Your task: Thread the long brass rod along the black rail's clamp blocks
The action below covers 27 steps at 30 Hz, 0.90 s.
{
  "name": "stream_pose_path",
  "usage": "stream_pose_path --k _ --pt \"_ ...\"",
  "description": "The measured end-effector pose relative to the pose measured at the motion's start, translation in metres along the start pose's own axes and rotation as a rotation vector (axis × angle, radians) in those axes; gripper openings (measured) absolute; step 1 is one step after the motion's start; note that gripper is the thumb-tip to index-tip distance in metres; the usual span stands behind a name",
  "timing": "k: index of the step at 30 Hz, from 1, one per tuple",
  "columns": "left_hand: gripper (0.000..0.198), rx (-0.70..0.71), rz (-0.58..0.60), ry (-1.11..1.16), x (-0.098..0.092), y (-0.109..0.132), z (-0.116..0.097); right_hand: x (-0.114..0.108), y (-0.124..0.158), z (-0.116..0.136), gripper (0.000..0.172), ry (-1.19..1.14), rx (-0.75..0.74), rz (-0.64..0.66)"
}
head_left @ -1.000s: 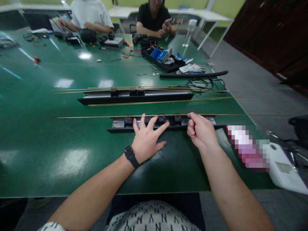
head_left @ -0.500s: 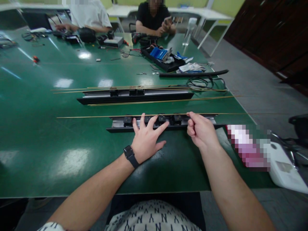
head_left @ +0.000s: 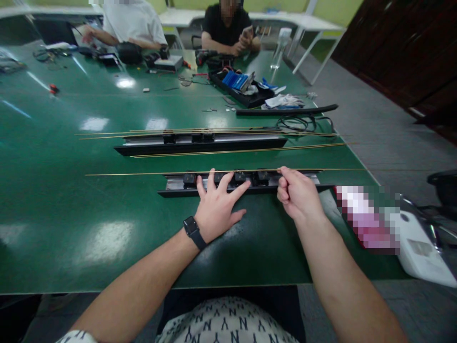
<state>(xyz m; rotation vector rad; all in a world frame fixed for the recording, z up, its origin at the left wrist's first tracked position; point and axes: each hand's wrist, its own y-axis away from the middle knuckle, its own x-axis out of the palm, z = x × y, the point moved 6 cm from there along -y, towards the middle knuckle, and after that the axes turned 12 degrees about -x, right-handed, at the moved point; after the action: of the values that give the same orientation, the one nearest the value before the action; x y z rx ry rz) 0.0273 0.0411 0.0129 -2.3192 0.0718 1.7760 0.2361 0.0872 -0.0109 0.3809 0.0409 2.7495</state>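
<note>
Gold thin rod hadn't shifted mid-frame; I saw right hand pinching it, left hand splayed over long black-and-silver channel: work seemingly paused.

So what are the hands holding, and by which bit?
The right hand seems to pinch a thin gold rod partway along, not at either end. The left hand is spread across the black rail; it seems to grip nothing.

The table is green, the near rod gold, the near rail black and silver; the wearer's shirt is off-white (dark letters all over), the watch black.
</note>
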Motion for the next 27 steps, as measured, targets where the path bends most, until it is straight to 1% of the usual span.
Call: stream_pose_path --k 8,15,27 --pt "0.074 -0.001 -0.002 0.0 -0.0003 0.0003 -0.0003 0.0012 -0.0001 0.0013 0.022 0.003 -0.006 -0.009" --pt "0.075 0.003 -0.003 -0.007 0.0 0.0002 -0.0002 0.0004 0.0001 0.0007 0.014 -0.009 -0.005 -0.021" --pt "0.074 0.002 0.003 -0.011 -0.0006 0.0 -0.001 0.0004 -0.0002 0.0 0.017 -0.003 -0.011 -0.021"
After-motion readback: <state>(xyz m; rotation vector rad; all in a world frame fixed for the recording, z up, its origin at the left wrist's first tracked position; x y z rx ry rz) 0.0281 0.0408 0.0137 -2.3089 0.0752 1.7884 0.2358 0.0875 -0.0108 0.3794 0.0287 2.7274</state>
